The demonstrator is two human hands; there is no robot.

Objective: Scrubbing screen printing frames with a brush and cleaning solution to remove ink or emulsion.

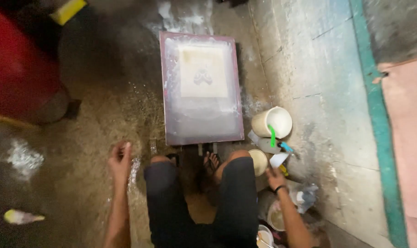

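Screen-printing frame lies flat on the wet floor, straight ahead of both sets of fingers and between the person's knees at its near edge. Its border is dark maroon, its mesh is filmed with whitish, soapy residue, and a pale cream square sits in the upper middle with a faint grey motif at its centre.

Left hand hangs over the wet floor, just left of the frame's near corner and apart from it; its fingers are loosely curled and hold nothing, with water glinting just to their right.

Right hand, a dark band on its wrist, reaches low beside the right knee; its fingers are blurred, so whether they grip anything cannot be told. Just ahead of them stand a small cream tub and a white scrap; farther ahead sits a white bucket with a green handle hanging over its rim. Behind those fingers lies a clear plastic bag.
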